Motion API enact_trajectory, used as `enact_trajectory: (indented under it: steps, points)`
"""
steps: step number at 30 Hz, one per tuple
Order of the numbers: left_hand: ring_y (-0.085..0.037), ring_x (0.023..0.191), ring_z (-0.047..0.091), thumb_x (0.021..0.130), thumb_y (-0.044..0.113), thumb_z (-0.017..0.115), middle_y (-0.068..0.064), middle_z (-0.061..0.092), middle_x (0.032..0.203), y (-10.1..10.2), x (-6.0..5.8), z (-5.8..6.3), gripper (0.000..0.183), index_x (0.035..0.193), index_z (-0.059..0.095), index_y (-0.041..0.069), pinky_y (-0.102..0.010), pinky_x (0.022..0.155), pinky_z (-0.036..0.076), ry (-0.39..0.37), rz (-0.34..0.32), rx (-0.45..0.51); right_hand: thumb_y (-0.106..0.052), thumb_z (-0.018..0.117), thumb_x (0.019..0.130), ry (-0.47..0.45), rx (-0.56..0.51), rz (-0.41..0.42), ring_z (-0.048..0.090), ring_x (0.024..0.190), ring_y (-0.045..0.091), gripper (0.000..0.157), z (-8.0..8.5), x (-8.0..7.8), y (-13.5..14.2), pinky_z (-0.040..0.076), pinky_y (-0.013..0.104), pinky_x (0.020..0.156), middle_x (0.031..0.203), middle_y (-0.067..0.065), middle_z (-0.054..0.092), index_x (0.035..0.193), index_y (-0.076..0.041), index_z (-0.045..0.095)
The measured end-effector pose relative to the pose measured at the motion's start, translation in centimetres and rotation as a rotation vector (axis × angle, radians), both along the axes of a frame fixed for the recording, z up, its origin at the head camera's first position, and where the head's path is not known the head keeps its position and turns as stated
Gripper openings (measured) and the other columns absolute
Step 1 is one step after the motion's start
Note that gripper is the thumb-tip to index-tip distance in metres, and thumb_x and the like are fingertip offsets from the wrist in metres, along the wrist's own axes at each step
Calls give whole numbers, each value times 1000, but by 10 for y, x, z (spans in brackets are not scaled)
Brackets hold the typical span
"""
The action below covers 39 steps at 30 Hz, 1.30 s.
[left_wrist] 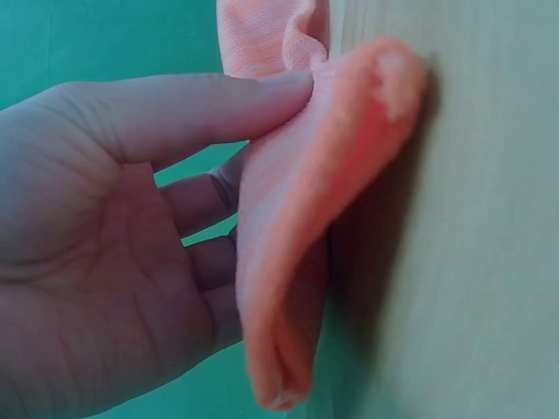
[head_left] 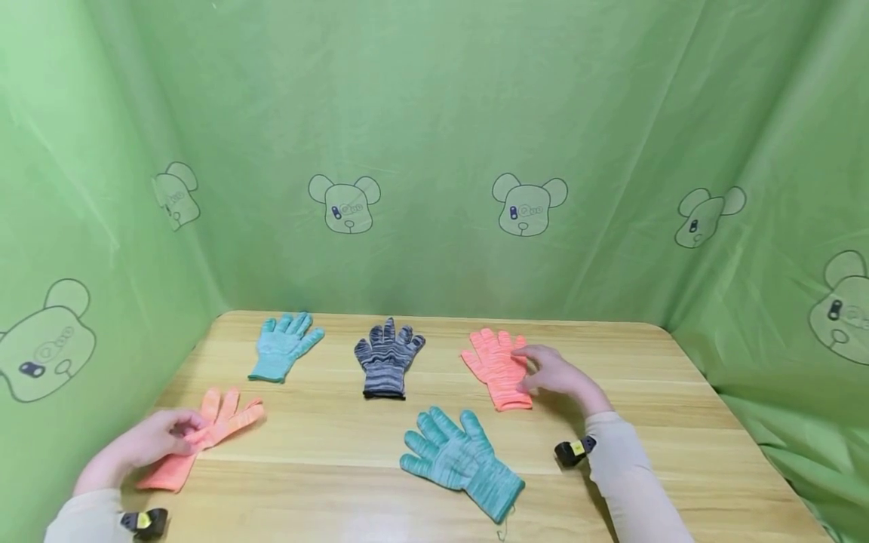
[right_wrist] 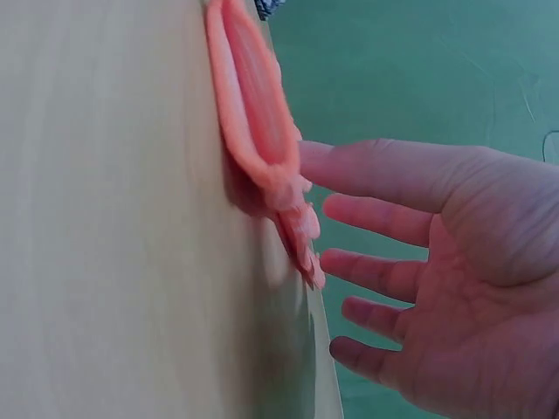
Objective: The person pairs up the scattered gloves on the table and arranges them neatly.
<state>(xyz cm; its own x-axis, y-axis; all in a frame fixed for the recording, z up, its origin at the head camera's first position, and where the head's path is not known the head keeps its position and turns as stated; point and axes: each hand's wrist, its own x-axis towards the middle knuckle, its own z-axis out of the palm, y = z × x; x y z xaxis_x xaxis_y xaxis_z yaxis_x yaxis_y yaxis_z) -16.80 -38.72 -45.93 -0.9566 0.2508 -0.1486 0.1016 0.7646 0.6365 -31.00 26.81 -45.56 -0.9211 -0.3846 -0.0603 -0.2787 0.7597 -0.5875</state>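
On the left, my left hand (head_left: 152,439) pinches an orange knit glove (head_left: 171,470) between thumb and fingers. In the left wrist view the thumb presses the glove's fabric (left_wrist: 284,209) near its open cuff, and part of the glove stands up off the table. Toward the right, my right hand (head_left: 558,375) is at the edge of a coral-pink knit glove (head_left: 490,360), its fingers spread. The right wrist view has this glove's cuff (right_wrist: 229,109) gaping, with the thumb tip right beside it and the other fingers extended.
A light teal glove (head_left: 280,348) lies at the back left, a grey-black striped glove (head_left: 387,366) at back centre. Nearer the front is a teal glove (head_left: 465,464) with a loose thread at its cuff. Green curtains (head_left: 434,136) enclose the wooden table (head_left: 319,483).
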Motion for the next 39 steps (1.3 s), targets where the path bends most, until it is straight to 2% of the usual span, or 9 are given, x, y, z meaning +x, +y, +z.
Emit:
enact_trajectory:
  steps: [4, 12, 20, 39]
  points:
    - [-3, 83, 53, 82, 12, 71, -7, 65, 95, 1, -1, 1, 29, 106, 65, -3, -23, 73, 45, 21, 13, -7, -14, 75, 77, -11, 2, -2, 27, 138, 53, 73, 1, 0, 4, 18, 71, 112, 148, 31, 37, 142, 1, 45]
    - [-6, 85, 54, 84, 13, 71, -9, 65, 98, 4, -2, 2, 33, 110, 64, -6, -23, 73, 47, 21, 98, 40, -9, 75, 76, -38, 15, 29, 28, 137, 54, 72, 4, 2, 4, 19, 70, 112, 147, 31, 39, 140, 4, 45]
    - [-6, 83, 53, 86, 14, 69, -9, 64, 98, 6, -2, 6, 29, 109, 65, -3, -21, 71, 46, 49, 127, 44, -7, 76, 73, -25, 52, 15, 27, 137, 54, 74, 1, 2, 2, 18, 70, 113, 148, 33, 36, 140, 3, 47]
    - [0, 77, 54, 86, 15, 71, -8, 68, 95, 13, -4, 12, 31, 110, 66, -3, -21, 68, 46, 151, 162, -12, -15, 75, 80, -4, 91, 15, 26, 138, 53, 68, -3, 0, -8, 19, 70, 113, 148, 32, 36, 139, 3, 47]
